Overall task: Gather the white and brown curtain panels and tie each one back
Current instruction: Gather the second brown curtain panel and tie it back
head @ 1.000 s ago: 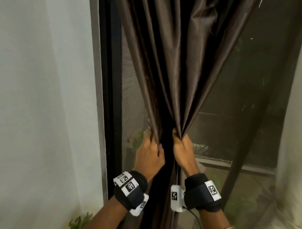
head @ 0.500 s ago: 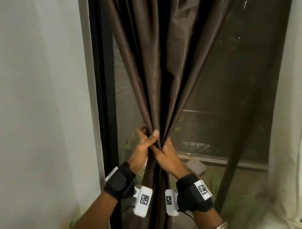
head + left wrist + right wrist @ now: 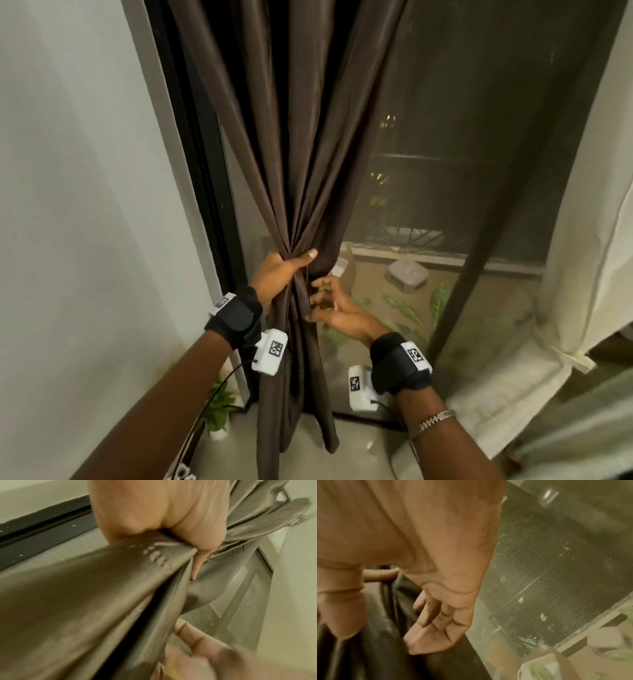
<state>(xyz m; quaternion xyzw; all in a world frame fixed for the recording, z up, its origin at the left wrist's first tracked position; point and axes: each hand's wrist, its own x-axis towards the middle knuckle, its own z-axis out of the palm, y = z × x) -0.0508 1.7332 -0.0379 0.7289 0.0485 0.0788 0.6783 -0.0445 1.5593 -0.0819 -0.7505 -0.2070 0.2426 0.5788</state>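
A: Where is the brown curtain (image 3: 294, 144)?

B: It hangs in front of the window's left side, beside the black window frame (image 3: 202, 164). Its folds are bunched into a narrow waist, and below that the cloth falls loose almost to the floor (image 3: 356, 452).

A: What holds it bunched?

B: The left hand (image 3: 279, 274). Its fingers and thumb wrap round the gathered waist, thumb lying across the front. The left wrist view shows the same: the palm closed over the pleats, cloth fanning out on both sides.

A: And the right hand (image 3: 337, 310)?

B: Just below and to the right of the left one, at the bundle's right edge. Its fingers (image 3: 428, 632) are curled and its thumb lies against a fold, but whether it truly pinches the cloth or merely touches it cannot be told; the right wrist view is blurred.

A: The white curtain (image 3: 561, 260)?

B: Well apart, at the right edge of the window, already cinched low down.

A: Anything else around?

B: A pale wall (image 3: 75, 205) on the left, a small green plant (image 3: 219, 407) at its foot, and leaves behind the glass (image 3: 445, 137).
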